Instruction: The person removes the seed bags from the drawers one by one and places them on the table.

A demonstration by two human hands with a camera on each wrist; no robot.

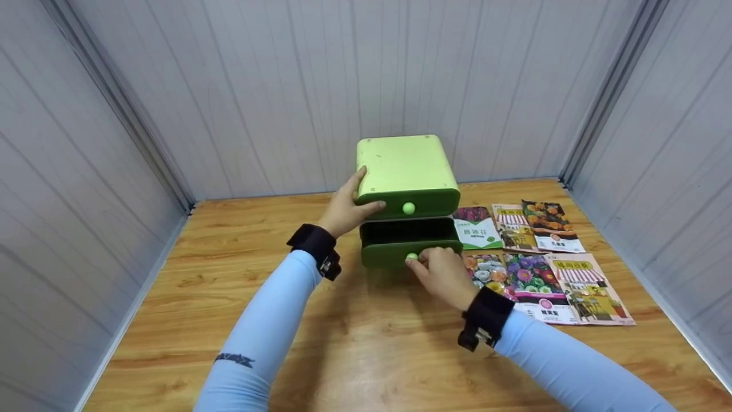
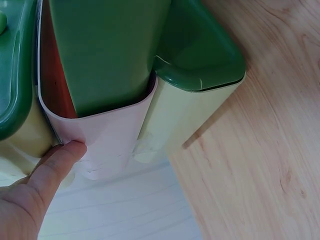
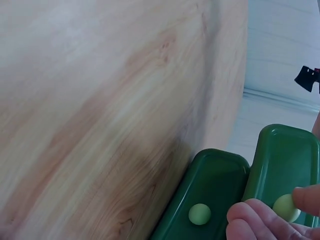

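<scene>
A small drawer cabinet (image 1: 406, 163) with a pale yellow-green top and dark green drawer fronts stands near the back wall. Its middle drawer (image 1: 380, 256) is pulled out and shows a dark inside; the upper drawer (image 1: 434, 204) is closed. My left hand (image 1: 346, 212) lies against the cabinet's left side, thumb across the upper drawer's front. In the left wrist view, a straight finger (image 2: 62, 157) touches the pinkish casing (image 2: 107, 132) around the pulled-out drawer. My right hand (image 1: 446, 274) pinches that drawer's round light green knob (image 3: 286, 207) between thumb and fingers.
To the right of the cabinet, several flower-picture packets lie in two rows, among them an orange-flower packet (image 1: 552, 223) and a striped-awning packet (image 1: 589, 289). They rest on the wooden table (image 1: 240, 274). Panelled walls (image 1: 257, 97) enclose the back and sides.
</scene>
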